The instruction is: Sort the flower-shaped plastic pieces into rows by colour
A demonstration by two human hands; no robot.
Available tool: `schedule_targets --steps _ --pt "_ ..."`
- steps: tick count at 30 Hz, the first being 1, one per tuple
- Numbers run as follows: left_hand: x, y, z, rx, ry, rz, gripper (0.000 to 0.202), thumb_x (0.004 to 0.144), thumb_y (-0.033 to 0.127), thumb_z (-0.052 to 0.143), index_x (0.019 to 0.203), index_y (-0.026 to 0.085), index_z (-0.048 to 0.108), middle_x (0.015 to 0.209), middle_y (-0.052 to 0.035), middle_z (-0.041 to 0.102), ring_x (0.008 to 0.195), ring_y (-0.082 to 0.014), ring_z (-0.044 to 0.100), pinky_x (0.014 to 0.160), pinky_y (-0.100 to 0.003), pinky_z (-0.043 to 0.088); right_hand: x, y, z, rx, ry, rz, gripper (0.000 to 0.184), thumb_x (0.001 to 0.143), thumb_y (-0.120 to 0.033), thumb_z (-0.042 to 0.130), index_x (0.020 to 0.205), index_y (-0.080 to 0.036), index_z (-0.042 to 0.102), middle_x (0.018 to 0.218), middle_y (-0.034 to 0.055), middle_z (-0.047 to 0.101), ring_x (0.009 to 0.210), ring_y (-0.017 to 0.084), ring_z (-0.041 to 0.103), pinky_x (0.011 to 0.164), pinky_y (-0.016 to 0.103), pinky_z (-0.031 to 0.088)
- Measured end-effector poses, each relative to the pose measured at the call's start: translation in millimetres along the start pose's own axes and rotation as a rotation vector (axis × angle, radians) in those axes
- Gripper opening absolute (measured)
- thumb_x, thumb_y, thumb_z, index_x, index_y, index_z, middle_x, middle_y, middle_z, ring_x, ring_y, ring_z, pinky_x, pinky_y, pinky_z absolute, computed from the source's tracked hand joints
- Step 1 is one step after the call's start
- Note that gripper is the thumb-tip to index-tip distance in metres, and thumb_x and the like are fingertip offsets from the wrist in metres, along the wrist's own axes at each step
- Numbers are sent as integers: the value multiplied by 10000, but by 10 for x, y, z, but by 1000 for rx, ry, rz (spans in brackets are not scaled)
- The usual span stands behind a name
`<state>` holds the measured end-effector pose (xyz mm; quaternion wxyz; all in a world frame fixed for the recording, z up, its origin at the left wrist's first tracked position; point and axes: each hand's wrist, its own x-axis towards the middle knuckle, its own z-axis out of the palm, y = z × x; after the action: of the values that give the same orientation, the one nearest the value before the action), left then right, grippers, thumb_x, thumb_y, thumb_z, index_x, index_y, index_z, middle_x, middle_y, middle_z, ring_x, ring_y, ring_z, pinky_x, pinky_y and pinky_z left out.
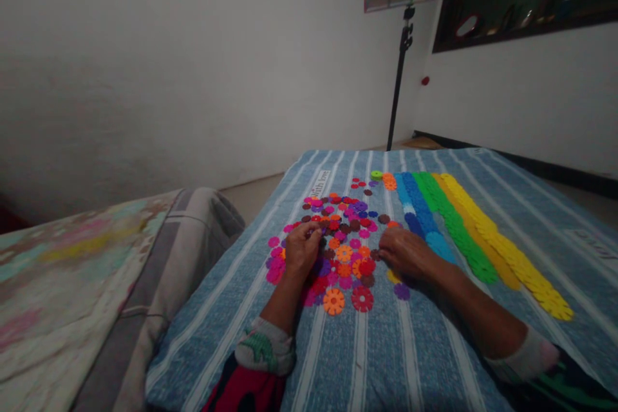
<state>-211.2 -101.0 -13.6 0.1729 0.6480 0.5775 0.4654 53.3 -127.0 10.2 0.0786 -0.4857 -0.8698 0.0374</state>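
Note:
A mixed pile of flower-shaped plastic discs (344, 253) in pink, orange, red, purple and brown lies on the striped blue cloth. My left hand (303, 248) is over the pile's left side, its fingers closed in a pinch; what they hold, if anything, is too small to make out. At the pile's right edge is my right hand (403, 251), fingers drawn together and pointing left. A brown disc (375, 255) shows at its fingertips, but I cannot tell whether it is gripped. Beyond this hand run overlapping rows of blue discs (420, 206), green discs (454, 225) and yellow discs (502, 241).
The striped cloth (232, 309) covers the work surface. A green disc stack (376, 176) and orange discs (389, 181) sit at the far end. To the left stands another cloth-covered surface (72, 283). Behind are a lamp on a black stand (398, 77) and a white wall (193, 64).

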Motion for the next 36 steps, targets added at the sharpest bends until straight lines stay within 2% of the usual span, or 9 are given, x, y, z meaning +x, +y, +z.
schedule_targets --steps 3,5,8,12,15,22,26,29,36 --pt "61 -63 -87 -10 83 -37 246 785 326 537 878 191 720 875 -57 737 839 -217 676 789 -349 541 4 -122 82 40 27 -43 205 940 -191 524 844 -155 702 895 87 673 866 191 601 759 289 398" --pt "113 -44 -114 12 57 -16 238 782 291 526 874 193 722 907 -61 744 854 -218 677 806 -351 538 4 -171 154 19 53 -39 209 947 -174 506 859 -153 695 907 90 663 872 195 593 755 295 394" --pt "215 53 -74 130 -80 96 229 768 191 497 836 205 715 900 -53 740 869 -214 665 855 -359 518 3 -201 260 -17 97 -31 227 958 -160 483 851 -153 683 898 91 648 861 197 580 737 299 385" --pt "342 179 85 310 -368 315 218 735 102 484 734 207 675 811 -45 703 851 -198 633 858 -323 491 8 -179 370 -7 165 -42 207 947 -137 489 846 -160 669 880 77 631 858 198 565 724 303 374" --pt "372 201 159 414 -492 360 209 757 96 491 741 201 671 803 -45 686 829 -195 625 809 -293 476 12 -144 427 29 210 -63 208 951 -154 489 831 -171 658 859 66 618 840 195 553 722 305 371" --pt "393 128 -116 534 -508 272 216 747 84 519 727 209 694 859 -55 710 846 -200 643 770 -273 459 22 -129 504 69 267 -73 175 941 -165 522 816 -184 643 848 54 601 818 192 539 721 312 365" --pt "473 94 -204 652 -431 196 180 739 109 540 707 203 690 807 -65 706 838 -213 641 781 -292 463 25 -137 527 76 286 -65 176 939 -158 524 807 -181 638 843 52 602 817 195 539 724 315 363" --pt "518 90 -70 683 -382 203 190 780 130 519 695 195 676 783 -72 695 817 -209 638 776 -296 470 21 -142 528 92 288 -70 192 946 -159 511 803 -182 635 839 50 600 815 194 539 726 316 362" --pt "653 281 473 683 -417 309 185 827 148 508 793 165 690 906 -121 701 934 -247 637 852 -347 473 19 -155 536 101 310 -62 169 936 -152 534 802 -186 632 834 43 592 824 197 532 732 317 358"
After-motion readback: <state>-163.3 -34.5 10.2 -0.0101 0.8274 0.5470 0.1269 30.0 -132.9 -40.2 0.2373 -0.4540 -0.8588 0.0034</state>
